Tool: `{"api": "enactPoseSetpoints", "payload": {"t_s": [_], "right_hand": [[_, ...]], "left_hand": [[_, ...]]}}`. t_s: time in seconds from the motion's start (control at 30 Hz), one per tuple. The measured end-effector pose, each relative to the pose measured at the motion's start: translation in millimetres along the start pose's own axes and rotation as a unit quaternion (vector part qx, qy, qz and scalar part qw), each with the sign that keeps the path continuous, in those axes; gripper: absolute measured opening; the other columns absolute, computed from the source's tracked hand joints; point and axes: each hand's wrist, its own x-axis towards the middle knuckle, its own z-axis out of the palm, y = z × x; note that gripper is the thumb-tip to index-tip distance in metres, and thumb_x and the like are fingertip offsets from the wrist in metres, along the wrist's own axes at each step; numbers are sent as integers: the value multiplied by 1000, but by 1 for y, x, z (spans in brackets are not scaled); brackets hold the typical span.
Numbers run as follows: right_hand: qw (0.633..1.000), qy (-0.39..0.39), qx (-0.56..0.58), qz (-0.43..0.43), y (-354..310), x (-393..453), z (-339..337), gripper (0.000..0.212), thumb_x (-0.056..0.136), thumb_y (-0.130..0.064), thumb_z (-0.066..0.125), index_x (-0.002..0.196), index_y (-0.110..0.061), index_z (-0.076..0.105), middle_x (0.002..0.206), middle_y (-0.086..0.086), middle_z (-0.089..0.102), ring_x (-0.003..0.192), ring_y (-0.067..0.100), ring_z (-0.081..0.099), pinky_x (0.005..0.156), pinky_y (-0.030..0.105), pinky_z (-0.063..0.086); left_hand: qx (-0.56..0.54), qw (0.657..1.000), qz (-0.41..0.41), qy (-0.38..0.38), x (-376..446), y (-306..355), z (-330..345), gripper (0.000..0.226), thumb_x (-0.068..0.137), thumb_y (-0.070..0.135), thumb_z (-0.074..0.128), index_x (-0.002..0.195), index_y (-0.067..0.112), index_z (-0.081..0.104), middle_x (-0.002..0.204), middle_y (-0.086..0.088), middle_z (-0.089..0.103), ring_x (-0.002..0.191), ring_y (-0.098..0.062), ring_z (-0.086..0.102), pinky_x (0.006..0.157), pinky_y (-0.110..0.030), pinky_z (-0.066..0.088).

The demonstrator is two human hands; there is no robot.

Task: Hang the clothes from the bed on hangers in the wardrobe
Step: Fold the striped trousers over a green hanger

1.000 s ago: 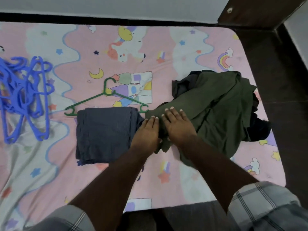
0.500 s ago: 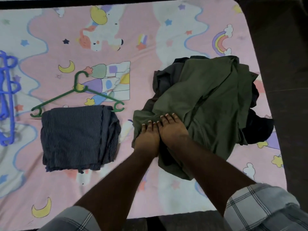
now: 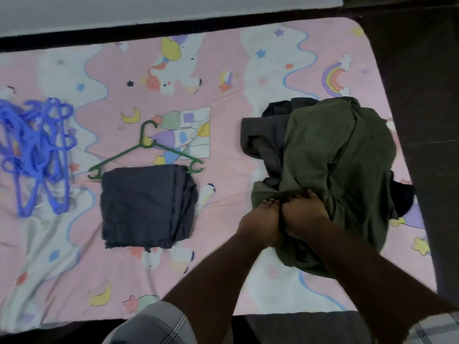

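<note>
Right of the green hanger (image 3: 146, 152), at the bed's (image 3: 223, 281) edge, lies the olive garment (image 3: 335, 155), and you've got your left hand (image 3: 260, 217) and right hand (image 3: 303, 214) side by side, both bunching its near hem. Careful: it's tangled with a dark grey garment (image 3: 263, 137) beneath, so lifting may drag that off the bed. Blue hangers (image 3: 37, 150) wait far left of the green hanger.

My one camera sits on the head, looking steeply down and forward, close over the bed (image 3: 223, 281).
</note>
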Motion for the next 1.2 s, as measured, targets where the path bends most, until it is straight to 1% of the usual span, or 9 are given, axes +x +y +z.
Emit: {"api": "enactPoseSetpoints", "payload": {"t_s": [0.07,0.13,0.33,0.53,0.77,0.9,1.03,1.13,1.2], "right_hand": [[997,46,62,15,-28,-2,-25,21,98,-29,49,110,-19,63,126,4,64,121,25,58,102,37,42],[983,115,144,4,-56,3,-45,21,97,-21,48,110,-15,64,119,7,67,112,27,62,88,35,48],[909,149,389,-6,-136,41,-91,38,92,-16,55,128,-19,66,136,1,61,128,24,53,104,26,39],[899,161,405,36,-183,86,-108,25,91,-13,56,112,-9,69,122,11,66,114,31,59,84,25,39],[821,186,516,157,-227,136,-107,31,93,-11,54,121,0,63,123,17,65,117,36,56,90,31,39],[764,188,581,210,-224,161,-104,22,91,-10,56,108,-4,69,109,16,68,103,37,63,91,41,50],[572,71,792,201,-220,166,-110,17,98,1,50,95,-6,65,77,11,56,61,19,60,59,33,57],[555,94,799,211,-219,173,-113,19,97,5,50,104,-2,67,80,13,58,67,21,58,59,32,59],[543,101,804,217,-213,176,-112,17,98,3,52,97,-3,68,90,16,61,77,25,61,65,34,60]], "left_hand": [[-18,997,-15,69,-20,-25,-20,59,95,30,38,147,2,44,145,-19,52,132,-30,52,104,-37,46],[-21,992,-39,118,-39,-60,-37,49,96,22,38,136,1,57,132,-17,63,121,-30,62,94,-35,53],[-12,969,-169,177,-94,-176,-114,39,104,17,38,141,11,50,138,-14,57,127,-32,54,102,-39,42],[-52,941,-244,230,-124,-302,-166,29,100,12,45,125,11,62,118,-16,68,109,-34,64,90,-37,48],[-107,919,-310,220,-107,-389,-183,44,100,7,42,143,4,48,142,-20,54,131,-38,49,109,-38,36],[-217,870,-373,240,-98,-436,-195,43,95,25,44,128,2,57,138,-22,56,131,-37,48,111,-44,35],[-421,791,-388,215,-93,-464,-209,17,101,21,48,86,20,56,96,-7,61,82,-22,61,89,-40,56],[-567,696,-382,220,-87,-465,-211,6,101,12,53,102,11,58,94,-11,53,65,-14,53,50,-20,51],[-577,695,-374,213,-82,-462,-208,14,99,17,59,107,6,63,92,-11,61,67,-15,61,45,-19,51]]}}
